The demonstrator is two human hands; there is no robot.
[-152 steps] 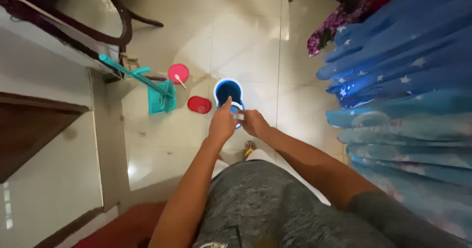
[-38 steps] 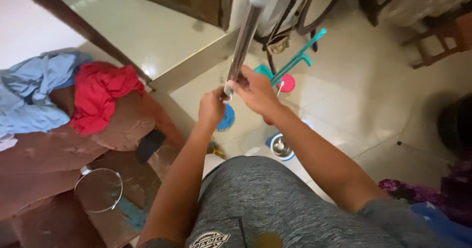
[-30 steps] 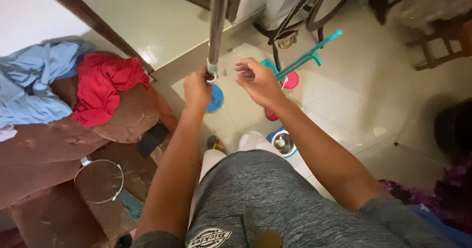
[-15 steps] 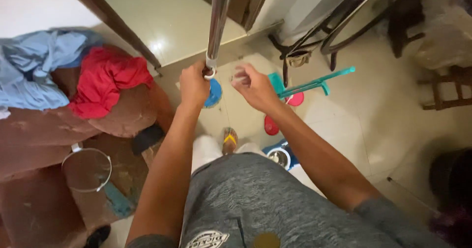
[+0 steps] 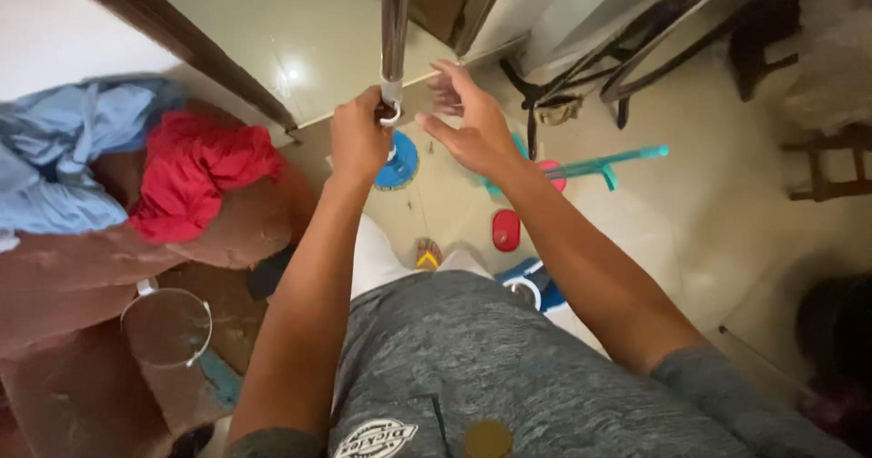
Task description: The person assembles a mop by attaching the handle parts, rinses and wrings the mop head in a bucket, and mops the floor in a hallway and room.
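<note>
- Left hand (image 5: 359,137) is fisted tight around the bottom end of a metal pole (image 5: 393,22); thumb and fingers are wrapped at the white collar where the pole ends.
- Pole stands near upright and runs from the left fist out of the top of the frame, shiny steel, in front of the pale floor (image 5: 272,31) beyond a dark door frame.
- Right hand (image 5: 468,126) is held flat and spread, fingers loose and apart, palm turned toward the pole, just beside it. Holds nothing. Cannot tell if a fingertip grazes the collar.
- Blue round disc (image 5: 400,160) lies on the floor right below the left fist, partly hidden by it.
- Teal dustpan with long handle (image 5: 609,161) lies on the tiles behind the right wrist; a pink round lid (image 5: 552,174) is beside it.
- Red oval lid (image 5: 505,230) is on the tiles between the forearms, nearer the right one.
- Blue and white bucket (image 5: 534,283) is by the person's right leg, mostly covered by the grey shirt (image 5: 509,367).
- Brown couch (image 5: 109,267) is on the left, with a red cloth (image 5: 195,172) and a blue cloth (image 5: 64,163) heaped on it.
- Round wire-rimmed sieve (image 5: 166,326) rests on the brown surface low left.
- Dark chair legs (image 5: 636,49) are at top right.
- A sandalled foot (image 5: 427,256) shows between the arms.
</note>
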